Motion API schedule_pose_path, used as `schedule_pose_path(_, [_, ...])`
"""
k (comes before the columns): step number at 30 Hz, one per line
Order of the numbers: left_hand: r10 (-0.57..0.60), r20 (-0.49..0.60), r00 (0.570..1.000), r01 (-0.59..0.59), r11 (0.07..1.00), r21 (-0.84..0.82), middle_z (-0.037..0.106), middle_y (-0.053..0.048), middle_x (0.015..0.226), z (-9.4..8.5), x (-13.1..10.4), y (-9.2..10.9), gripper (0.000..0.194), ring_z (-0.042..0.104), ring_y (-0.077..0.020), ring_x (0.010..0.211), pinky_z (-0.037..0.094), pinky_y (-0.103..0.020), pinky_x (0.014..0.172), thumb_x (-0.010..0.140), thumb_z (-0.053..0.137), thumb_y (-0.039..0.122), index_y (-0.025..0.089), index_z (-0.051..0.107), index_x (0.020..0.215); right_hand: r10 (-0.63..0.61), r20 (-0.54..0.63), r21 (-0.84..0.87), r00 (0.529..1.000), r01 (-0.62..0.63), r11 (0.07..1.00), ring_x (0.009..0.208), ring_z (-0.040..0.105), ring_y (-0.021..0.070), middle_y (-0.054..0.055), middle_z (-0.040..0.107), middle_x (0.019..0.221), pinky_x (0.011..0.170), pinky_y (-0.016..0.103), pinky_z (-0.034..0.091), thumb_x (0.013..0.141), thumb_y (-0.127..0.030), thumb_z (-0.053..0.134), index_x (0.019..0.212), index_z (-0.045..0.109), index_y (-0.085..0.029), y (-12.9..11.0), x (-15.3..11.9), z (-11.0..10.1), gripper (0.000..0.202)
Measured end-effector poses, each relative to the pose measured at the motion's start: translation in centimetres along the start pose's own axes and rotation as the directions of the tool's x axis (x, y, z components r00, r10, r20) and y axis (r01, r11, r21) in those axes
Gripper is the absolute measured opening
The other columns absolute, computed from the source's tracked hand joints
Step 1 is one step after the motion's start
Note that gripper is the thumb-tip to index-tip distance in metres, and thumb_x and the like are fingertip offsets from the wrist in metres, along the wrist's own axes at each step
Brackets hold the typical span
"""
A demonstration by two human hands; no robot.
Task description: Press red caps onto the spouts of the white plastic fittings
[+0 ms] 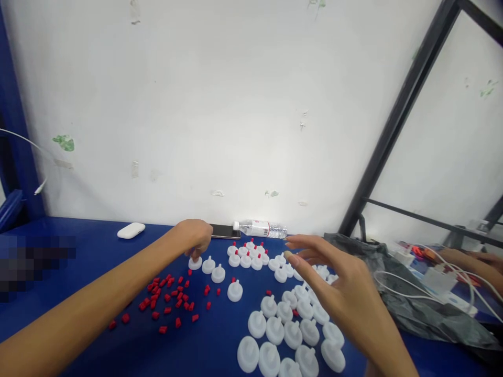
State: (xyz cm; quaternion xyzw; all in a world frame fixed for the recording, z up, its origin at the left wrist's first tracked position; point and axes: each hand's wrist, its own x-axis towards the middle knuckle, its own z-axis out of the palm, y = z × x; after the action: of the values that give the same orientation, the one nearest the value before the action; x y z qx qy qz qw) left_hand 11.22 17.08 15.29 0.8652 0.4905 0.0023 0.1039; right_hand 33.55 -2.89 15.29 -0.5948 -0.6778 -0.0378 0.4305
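Observation:
My left hand (197, 239) reaches over the leftmost white cap (195, 263) of a short row, its fingers bent down and closed at the cap's top; what they grip is hidden. Two more white caps (208, 265) stand beside it. My right hand (330, 272) hovers over the right-hand group of white caps (293, 334), thumb and fingers apart and holding nothing. Small red pieces (167, 296) lie scattered below my left forearm. Between the hands, a cluster of white caps (245, 261) carries red pieces on the spouts.
A dark phone (226, 231) and a clear bottle (261, 229) lie by the wall. A white case (131, 231) is at the back left. Grey plastic (408, 298) and white cables lie at the right, near another person's hands (471, 264).

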Motion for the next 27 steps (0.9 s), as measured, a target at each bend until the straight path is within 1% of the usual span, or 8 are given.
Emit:
schedule_pose_path(4, [-0.063,0.072,0.995,0.052,0.988,0.147,0.070,-0.006,0.104,-0.6,-0.2,0.7,0.025,0.068,-0.0187,0.088,0.060,-0.038,0.079,0.098,0.067,0.038,0.015,0.068,0.108,0.007,0.009,0.012,1.000,-0.007,1.000,0.087,0.075,0.0193,-0.001,0.080,0.098,0.042,0.019,0.049,0.095,-0.049,0.063,0.111,0.073,-0.035,0.1,0.0,0.0,0.024])
schedule_pose_path(7, [0.072,-0.013,0.997,-0.068,0.979,0.190,0.070,-0.006,0.107,-0.5,0.0,2.1,0.027,0.068,-0.0209,0.095,0.057,-0.043,0.087,0.099,0.064,0.040,0.015,0.068,0.108,0.013,0.013,0.021,1.000,-0.014,1.000,0.087,0.075,0.0203,0.001,0.080,0.097,0.041,0.019,0.048,0.095,-0.048,0.063,0.110,0.074,-0.034,-0.1,0.0,-0.1,0.023])
schedule_pose_path(11, [0.261,-0.067,0.963,-0.243,0.948,0.205,0.070,-0.007,0.111,1.8,1.1,4.0,0.028,0.067,-0.0221,0.101,0.055,-0.045,0.093,0.101,0.060,0.041,0.016,0.068,0.111,0.006,0.020,0.033,1.000,-0.007,0.999,0.086,0.076,0.0213,0.001,0.080,0.100,0.041,0.021,0.048,0.096,-0.049,0.062,0.108,0.074,-0.032,-0.1,0.0,-0.1,0.024])
schedule_pose_path(16, [0.309,-0.023,0.951,-0.299,0.934,0.197,0.071,-0.005,0.104,3.9,2.1,4.1,0.022,0.068,-0.0210,0.096,0.057,-0.043,0.090,0.096,0.069,0.037,0.015,0.069,0.101,0.006,0.048,0.022,0.999,-0.007,1.000,0.086,0.075,0.0203,0.000,0.080,0.096,0.044,0.021,0.049,0.096,-0.051,0.061,0.106,0.074,-0.034,0.2,0.0,-0.2,0.024])
schedule_pose_path(19, [0.335,-0.074,0.939,-0.325,0.938,0.120,0.072,-0.004,0.093,2.7,1.6,4.2,0.017,0.068,-0.0192,0.086,0.056,-0.039,0.083,0.094,0.071,0.032,0.015,0.070,0.092,0.014,0.064,0.006,0.998,-0.014,1.000,0.090,0.074,0.0201,-0.002,0.079,0.099,0.062,0.026,0.057,0.097,-0.052,0.060,0.109,0.072,-0.036,0.3,0.0,-0.1,0.023])
schedule_pose_path(22, [0.417,-0.172,0.893,-0.429,0.902,-0.043,0.074,-0.006,0.084,0.2,-0.1,5.3,0.018,0.065,-0.0172,0.074,0.051,-0.031,0.071,0.093,0.068,0.032,0.017,0.076,0.089,0.058,0.053,-0.014,0.997,-0.058,0.998,0.098,0.073,0.0221,-0.001,0.076,0.114,0.084,0.037,0.059,0.096,-0.054,0.060,0.126,0.064,-0.038,0.4,0.0,0.0,0.034])
schedule_pose_path(25, [0.507,-0.282,0.815,-0.569,0.792,-0.220,0.077,-0.004,0.091,-1.9,-2.4,7.2,0.028,0.065,-0.0149,0.076,0.047,-0.026,0.065,0.098,0.059,0.041,0.020,0.077,0.101,0.060,0.057,-0.012,0.997,-0.060,0.998,0.105,0.072,0.0252,0.002,0.072,0.127,0.086,0.040,0.059,0.092,-0.057,0.066,0.140,0.053,-0.038,0.5,0.2,0.2,0.053])
schedule_pose_path(27, [0.532,-0.370,0.762,-0.647,0.657,-0.387,0.077,-0.003,0.089,-2.6,-3.8,8.5,0.028,0.064,-0.0152,0.078,0.046,-0.026,0.064,0.096,0.061,0.042,0.020,0.078,0.100,0.039,0.055,-0.012,0.998,-0.039,0.999,0.101,0.072,0.0253,0.002,0.073,0.122,0.083,0.039,0.059,0.092,-0.055,0.068,0.137,0.056,-0.038,0.5,0.2,0.1,0.050])
